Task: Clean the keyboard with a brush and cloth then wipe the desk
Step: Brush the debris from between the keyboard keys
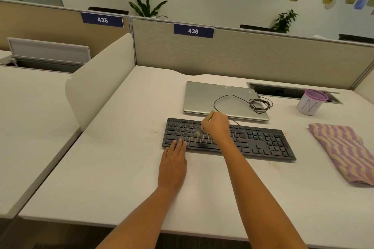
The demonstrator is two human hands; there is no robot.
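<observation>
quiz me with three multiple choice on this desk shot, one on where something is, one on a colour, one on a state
1. Where does the cloth lie?
A. on the desk, right of the keyboard
B. draped over the divider
C. on the floor

2. What colours are the cloth's stripes?
A. red and white
B. purple and tan
C. green and black

3. What is the right hand doing?
A. holding a brush over the keys
B. lying flat on the desk
C. lifting the cloth

Answers:
1 A, the cloth lies flat on the desk past the keyboard's number pad.
2 B, wavy purple and tan bands run along it.
3 A, the hand is closed on the brush, with the bristles down over the letter keys.
</observation>
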